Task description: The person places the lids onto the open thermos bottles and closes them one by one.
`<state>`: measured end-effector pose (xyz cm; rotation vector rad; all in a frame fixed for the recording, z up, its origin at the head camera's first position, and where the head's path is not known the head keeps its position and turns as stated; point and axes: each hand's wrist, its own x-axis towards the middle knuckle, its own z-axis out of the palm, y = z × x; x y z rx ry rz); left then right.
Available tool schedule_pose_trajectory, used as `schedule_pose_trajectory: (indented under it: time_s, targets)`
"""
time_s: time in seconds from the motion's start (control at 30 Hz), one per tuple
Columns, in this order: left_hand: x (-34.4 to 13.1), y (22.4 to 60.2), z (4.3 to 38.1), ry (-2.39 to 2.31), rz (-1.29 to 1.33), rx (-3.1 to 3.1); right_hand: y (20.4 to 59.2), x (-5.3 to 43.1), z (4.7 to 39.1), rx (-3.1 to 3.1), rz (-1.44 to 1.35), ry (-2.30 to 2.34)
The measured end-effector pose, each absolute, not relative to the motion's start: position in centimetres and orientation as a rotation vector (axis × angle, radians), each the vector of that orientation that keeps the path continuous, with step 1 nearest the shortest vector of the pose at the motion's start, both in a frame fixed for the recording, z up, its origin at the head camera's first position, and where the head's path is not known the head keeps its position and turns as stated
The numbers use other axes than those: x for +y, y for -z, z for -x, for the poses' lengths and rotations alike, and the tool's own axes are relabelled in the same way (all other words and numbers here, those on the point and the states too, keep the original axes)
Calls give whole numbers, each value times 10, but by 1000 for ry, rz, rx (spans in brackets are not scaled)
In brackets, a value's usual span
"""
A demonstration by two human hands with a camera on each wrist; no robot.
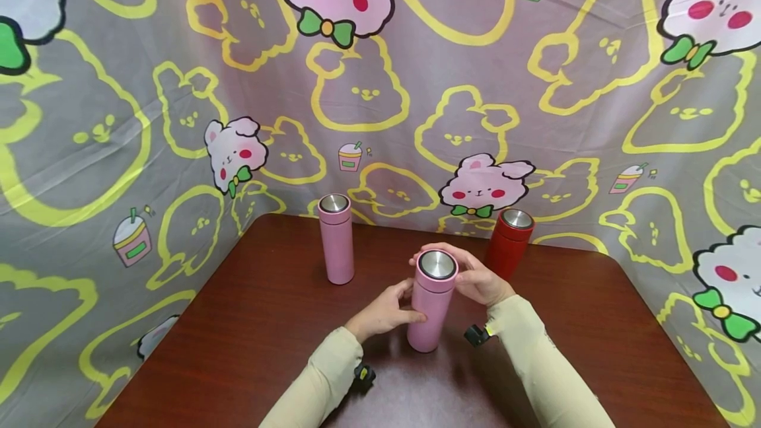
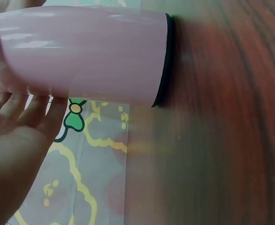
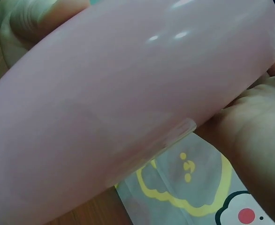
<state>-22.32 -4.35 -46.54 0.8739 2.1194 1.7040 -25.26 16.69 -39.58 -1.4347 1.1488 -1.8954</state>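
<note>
A pink thermos bottle [image 1: 429,316] with a silver-topped lid [image 1: 438,264] stands nearly upright between my hands, tilted a little. My left hand [image 1: 386,310] grips its body from the left, the thumb across the front and the fingers behind. Around the upper part, my right hand [image 1: 478,277] holds the lid end from the right, its fingers reaching behind. In the left wrist view, the black base of the pink thermos bottle [image 2: 95,56] is right at the tabletop. The pink thermos bottle [image 3: 128,103] fills most of the right wrist view.
Another pink thermos bottle [image 1: 337,246] stands at the back left of the brown table [image 1: 255,322]. A red thermos bottle [image 1: 508,246] stands at the back right, partly hidden behind my right hand. A patterned cloth [image 1: 368,104] hangs around the table's far side and both sides.
</note>
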Motion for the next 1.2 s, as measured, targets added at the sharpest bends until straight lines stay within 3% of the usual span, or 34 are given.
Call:
schedule_pose_trajectory:
  time_s: [0.4, 1.2]
  targets:
    - [-47, 440, 209, -1704, -898, 2093, 400, 174, 245, 1372, 1393, 1961]
    - [-46, 440, 209, -1725, -917, 2070, 398, 176, 227, 1869, 1248, 2013]
